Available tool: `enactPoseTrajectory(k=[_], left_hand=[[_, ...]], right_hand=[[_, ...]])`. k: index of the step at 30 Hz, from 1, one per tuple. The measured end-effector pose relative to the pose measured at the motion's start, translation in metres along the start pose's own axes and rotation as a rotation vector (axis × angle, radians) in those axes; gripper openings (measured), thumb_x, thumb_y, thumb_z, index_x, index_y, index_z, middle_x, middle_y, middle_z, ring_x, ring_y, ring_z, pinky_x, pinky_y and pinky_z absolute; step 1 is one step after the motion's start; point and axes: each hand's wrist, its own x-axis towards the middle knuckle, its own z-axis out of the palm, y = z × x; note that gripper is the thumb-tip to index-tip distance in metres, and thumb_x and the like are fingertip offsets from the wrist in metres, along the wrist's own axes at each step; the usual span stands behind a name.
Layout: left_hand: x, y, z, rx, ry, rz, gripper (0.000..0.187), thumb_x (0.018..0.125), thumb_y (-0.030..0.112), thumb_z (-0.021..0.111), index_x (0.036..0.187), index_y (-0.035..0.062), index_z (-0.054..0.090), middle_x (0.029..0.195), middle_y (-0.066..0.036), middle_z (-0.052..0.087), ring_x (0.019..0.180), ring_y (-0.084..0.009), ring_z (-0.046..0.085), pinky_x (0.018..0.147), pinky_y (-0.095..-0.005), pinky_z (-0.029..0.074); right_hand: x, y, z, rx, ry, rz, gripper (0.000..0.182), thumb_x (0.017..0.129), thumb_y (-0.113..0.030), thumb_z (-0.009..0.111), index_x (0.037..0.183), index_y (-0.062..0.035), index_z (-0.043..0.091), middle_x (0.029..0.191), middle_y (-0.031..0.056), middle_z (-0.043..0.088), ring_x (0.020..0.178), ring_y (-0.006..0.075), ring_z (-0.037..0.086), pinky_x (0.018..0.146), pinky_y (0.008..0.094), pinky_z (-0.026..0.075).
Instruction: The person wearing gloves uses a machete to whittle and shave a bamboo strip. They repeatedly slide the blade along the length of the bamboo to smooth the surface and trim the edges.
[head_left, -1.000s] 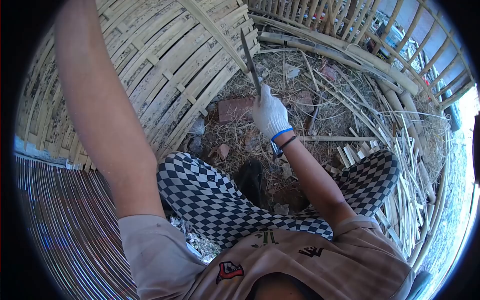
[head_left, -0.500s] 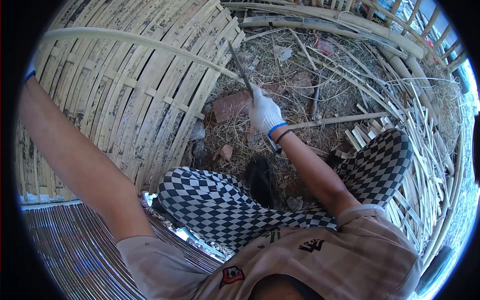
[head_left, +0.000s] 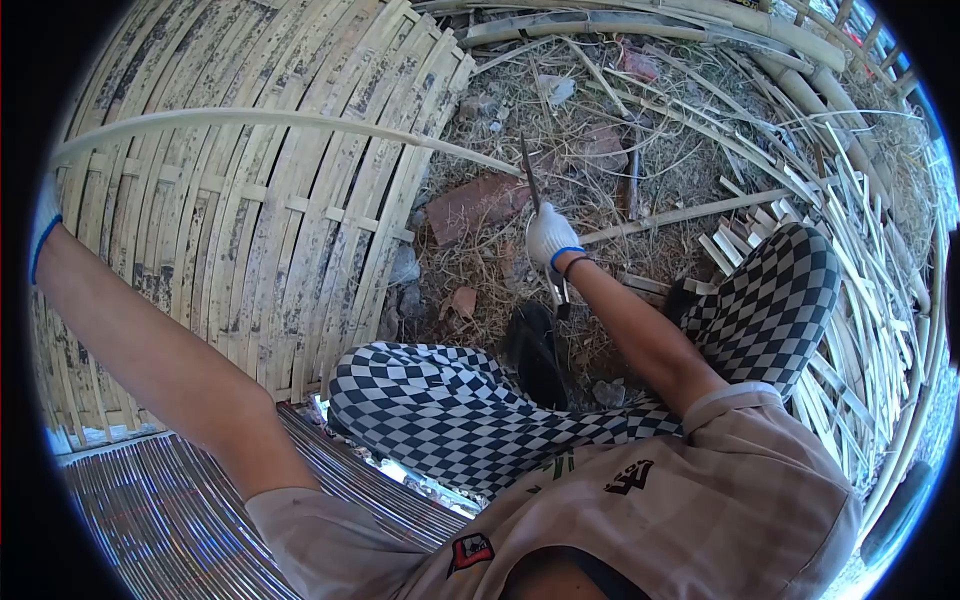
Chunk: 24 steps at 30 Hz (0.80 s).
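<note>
In a white knitted glove with a blue cuff, my right hand [head_left: 552,236] is closed around a long knife [head_left: 530,172]. Its blade points up and away from me, and the handle end shows below my wrist. A long, pale bamboo strip [head_left: 300,118] arches across from the left edge, its right end meeting the blade or lying just behind it. My left hand [head_left: 46,220], gloved alike, is at the far left beside the strip's other end. The picture's edge cuts off its fingers, so its grip is hidden.
A woven bamboo panel [head_left: 240,230] fills the left. Bricks [head_left: 478,207], shavings and straw lie on the ground ahead. Split bamboo strips [head_left: 865,290] are piled to the right of my knee, and bamboo poles [head_left: 700,20] lie behind. A striped mat [head_left: 180,510] is at lower left.
My right hand and knife have moved right and slightly down, with the blade more upright. The strip's right end has shifted right too. My left hand sits lower at the edge.
</note>
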Motion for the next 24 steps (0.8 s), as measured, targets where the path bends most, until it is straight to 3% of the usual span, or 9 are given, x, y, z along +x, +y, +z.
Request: enactPoseTrajectory(k=[5, 8, 10, 11, 13, 14, 15, 21, 24], left_hand=[[0.011, -0.004, 0.004, 0.016, 0.072, 0.02, 0.023, 0.101, 0.033, 0.045, 0.082, 0.0197, 0.045, 0.06, 0.007, 0.02, 0.044, -0.0103, 0.019, 0.038, -0.0272, 0.019], [0.003, -0.01, 0.032, 0.096, 0.158, 0.084, 0.023, 0.101, 0.034, 0.045, 0.083, 0.0199, 0.045, 0.06, 0.007, 0.021, 0.045, -0.0102, 0.019, 0.039, -0.0269, 0.019], [0.002, -0.01, 0.038, 0.13, 0.146, 0.076, 0.022, 0.101, 0.034, 0.045, 0.084, 0.0201, 0.045, 0.061, 0.007, 0.021, 0.045, -0.0102, 0.019, 0.039, -0.0267, 0.019], [0.002, -0.013, 0.034, 0.431, 0.15, 0.201, 0.021, 0.101, 0.034, 0.045, 0.084, 0.0201, 0.045, 0.061, 0.007, 0.021, 0.045, -0.0102, 0.019, 0.039, -0.0267, 0.018], [0.002, -0.01, 0.035, 0.403, 0.176, 0.191, 0.021, 0.101, 0.035, 0.044, 0.089, 0.0188, 0.046, 0.067, 0.005, 0.025, 0.051, -0.0114, 0.023, 0.044, -0.0279, 0.022], [0.002, -0.011, 0.039, 0.394, 0.174, 0.187, 0.021, 0.102, 0.036, 0.043, 0.091, 0.0182, 0.047, 0.07, 0.004, 0.027, 0.054, -0.012, 0.025, 0.047, -0.0285, 0.023], [0.001, -0.011, 0.043, 0.403, 0.17, 0.192, 0.022, 0.102, 0.037, 0.043, 0.093, 0.0175, 0.047, 0.074, 0.003, 0.029, 0.058, -0.0126, 0.027, 0.049, -0.0291, 0.025], [-0.006, -0.02, 0.083, 0.566, 0.242, 0.238, 0.03, 0.104, 0.041, 0.039, 0.106, 0.0136, 0.05, 0.092, -0.002, 0.04, 0.076, -0.0163, 0.039, 0.064, -0.0328, 0.034], [-0.01, -0.027, 0.107, 0.747, 0.269, 0.251, 0.036, 0.104, 0.043, 0.038, 0.112, 0.0116, 0.051, 0.101, -0.005, 0.046, 0.086, -0.0181, 0.045, 0.072, -0.0346, 0.039]], right_hand=[[-0.04, -0.083, -0.047, 0.02, 0.102, -0.267, 0.027, 0.098, -0.02, 0.057, 0.119, -0.0047, 0.049, 0.092, 0.0263, 0.073, 0.088, 0.0467, 0.072, 0.076, 0.0559, 0.056], [-0.035, -0.078, -0.033, 0.113, 0.207, -0.369, 0.023, 0.102, -0.026, 0.055, 0.117, -0.0093, 0.048, 0.081, 0.0268, 0.069, 0.078, 0.0494, 0.068, 0.07, 0.0601, 0.052], [-0.026, -0.05, -0.015, 0.088, 0.193, -0.306, 0.024, 0.101, -0.023, 0.054, 0.119, -0.0085, 0.048, 0.083, 0.0263, 0.07, 0.079, 0.049, 0.069, 0.07, 0.0589, 0.053], [-0.018, -0.025, -0.002, 0.076, 0.185, -0.277, 0.024, 0.101, -0.022, 0.054, 0.12, -0.0082, 0.048, 0.084, 0.026, 0.071, 0.08, 0.0488, 0.069, 0.07, 0.0583, 0.054], [0.007, 0.055, 0.034, -0.004, 0.198, -0.099, 0.028, 0.1, -0.019, 0.055, 0.124, -0.0072, 0.047, 0.093, 0.0283, 0.072, 0.087, 0.0485, 0.07, 0.075, 0.0573, 0.055], [0.007, 0.072, 0.018, -0.085, 0.107, -0.075, 0.03, 0.098, -0.018, 0.056, 0.124, -0.0055, 0.048, 0.098, 0.0302, 0.071, 0.093, 0.0487, 0.07, 0.078, 0.0572, 0.055], [0.006, 0.078, 0.008, -0.165, 0.018, -0.048, 0.031, 0.097, -0.017, 0.056, 0.124, -0.0039, 0.049, 0.102, 0.0322, 0.071, 0.098, 0.0488, 0.07, 0.082, 0.057, 0.054], [0.015, 0.069, 0.035, 0.022, -0.014, 0.016, 0.028, 0.099, -0.021, 0.056, 0.117, 0.0009, 0.052, 0.104, 0.0343, 0.069, 0.104, 0.0499, 0.068, 0.088, 0.0573, 0.054], [0.006, 0.07, 0.026, 0.059, -0.051, 0.041, 0.034, 0.1, -0.023, 0.056, 0.123, 0.0013, 0.054, 0.11, 0.0333, 0.069, 0.108, 0.0486, 0.067, 0.091, 0.0555, 0.054]])
